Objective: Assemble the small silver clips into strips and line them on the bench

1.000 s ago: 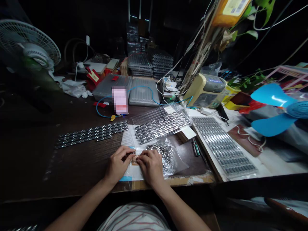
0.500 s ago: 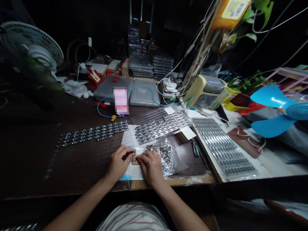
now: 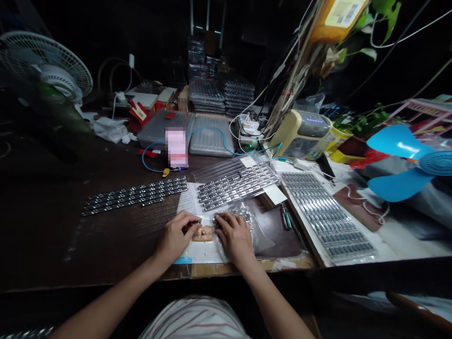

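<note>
My left hand (image 3: 175,238) rests on the white sheet (image 3: 203,252) near the desk's front edge, fingers curled and pinching at a small tan block (image 3: 202,233) with metal pieces on it. My right hand (image 3: 236,237) lies over a clear plastic bag of small metal parts (image 3: 243,217), its fingertips curled into the pile. A clear tray with rows of metal parts (image 3: 237,182) lies just beyond the hands. Further left, loose rows of the same metal parts (image 3: 136,194) sit on the dark desk.
A long tray of parts (image 3: 326,216) lies to the right, with tweezers (image 3: 286,217) beside it. Stacked trays (image 3: 221,94), grey cases (image 3: 212,136), a blue cable (image 3: 148,160), a yellowish device (image 3: 303,134), a white fan (image 3: 45,70) and a blue fan (image 3: 406,160) crowd the back and sides.
My right hand has moved right, off the tan block and onto the bag of metal parts. The block now shows between the hands. My left hand stays in place.
</note>
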